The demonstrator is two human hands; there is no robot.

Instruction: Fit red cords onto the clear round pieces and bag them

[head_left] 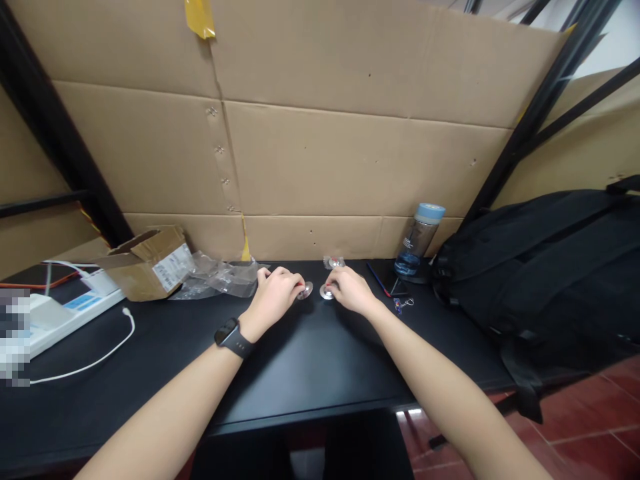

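Note:
My left hand [275,297], with a dark watch [233,337] on its wrist, pinches a small clear disc [305,291] that looks like a suction cup with a red part. To its right, my right hand [349,288] has its fingers closed on a similar clear disc [327,292] at the black table's surface. A gap separates the two discs. Just behind my right hand lies a third clear piece [333,262] with a bit of red, seemingly in plastic wrap. The fingertips partly cover both held discs.
At the left are an open cardboard box [150,263], crumpled clear plastic [220,277], a white power strip [65,320] and a white cable [117,345]. To the right stand a bottle [419,240], a keychain [400,305] and a black backpack [545,280]. Cardboard [320,160] walls the back.

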